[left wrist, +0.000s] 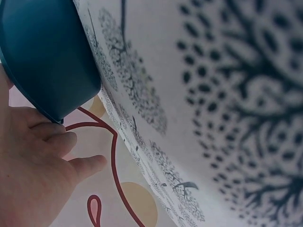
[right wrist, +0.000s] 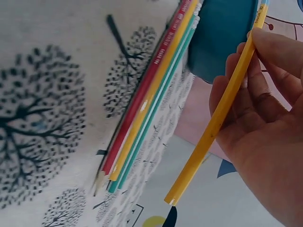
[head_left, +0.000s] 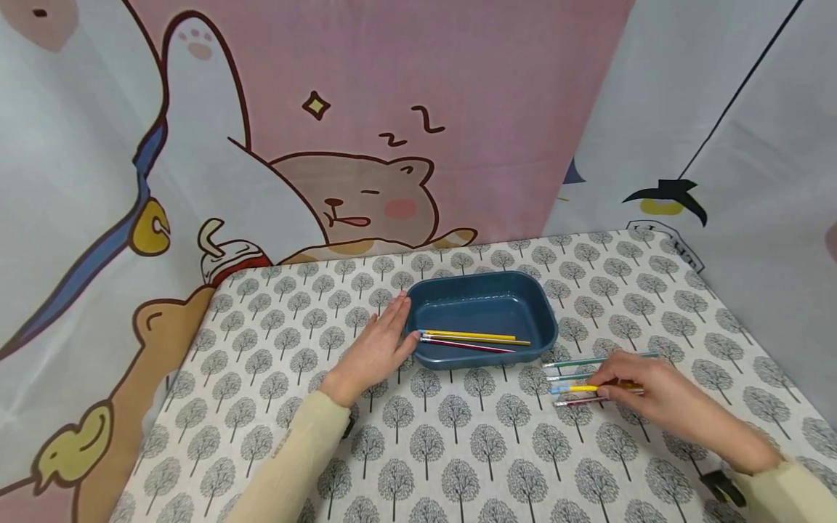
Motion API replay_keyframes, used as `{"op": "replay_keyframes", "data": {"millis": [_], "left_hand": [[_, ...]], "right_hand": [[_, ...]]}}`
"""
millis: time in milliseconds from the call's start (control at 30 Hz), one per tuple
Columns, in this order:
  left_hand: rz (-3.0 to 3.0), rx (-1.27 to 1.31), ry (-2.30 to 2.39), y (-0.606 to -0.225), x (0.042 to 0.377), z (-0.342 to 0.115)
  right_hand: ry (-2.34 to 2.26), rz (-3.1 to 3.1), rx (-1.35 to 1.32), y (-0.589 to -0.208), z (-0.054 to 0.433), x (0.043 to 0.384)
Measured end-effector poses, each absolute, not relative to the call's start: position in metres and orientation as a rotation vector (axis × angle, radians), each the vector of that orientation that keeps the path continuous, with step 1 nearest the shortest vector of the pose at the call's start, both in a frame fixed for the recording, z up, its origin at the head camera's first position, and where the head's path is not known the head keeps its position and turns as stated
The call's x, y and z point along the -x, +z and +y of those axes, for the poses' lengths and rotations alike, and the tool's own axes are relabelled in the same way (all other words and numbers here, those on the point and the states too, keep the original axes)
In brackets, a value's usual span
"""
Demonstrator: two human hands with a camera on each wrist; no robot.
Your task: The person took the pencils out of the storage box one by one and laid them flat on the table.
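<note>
My right hand pinches a yellow pencil between thumb and fingers near its blue-banded end. In the right wrist view that pencil is lifted off the cloth, apart from a row of pencils lying there: a red pencil, another yellow pencil and green pencils. My left hand touches the left end of a dark blue rectangular dish, fingers extended along its outer wall and thumb at the rim. Inside the dish, yellow pencils and a dark red pencil lie side by side.
A white cloth printed with grey trees covers the table. Behind it hangs a pink curtain with cartoon animals, and a pale curtain borders the right side. The row of pencils lies in front of the dish, to its right.
</note>
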State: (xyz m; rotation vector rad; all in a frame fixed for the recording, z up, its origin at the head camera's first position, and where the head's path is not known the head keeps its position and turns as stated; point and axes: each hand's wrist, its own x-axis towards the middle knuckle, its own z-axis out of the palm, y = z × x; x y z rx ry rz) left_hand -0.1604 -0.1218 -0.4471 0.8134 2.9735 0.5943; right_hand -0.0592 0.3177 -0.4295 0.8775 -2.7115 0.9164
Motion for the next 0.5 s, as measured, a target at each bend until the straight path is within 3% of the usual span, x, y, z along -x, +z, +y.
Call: {"op": "replay_keyframes", "data": {"millis": [500], "left_hand": [[2.972, -0.807, 0.591, -0.448, 0.162, -0.122]], "right_hand": [[0.936, -2.74, -0.973, -0.447, 0.321, 0.053]]}}
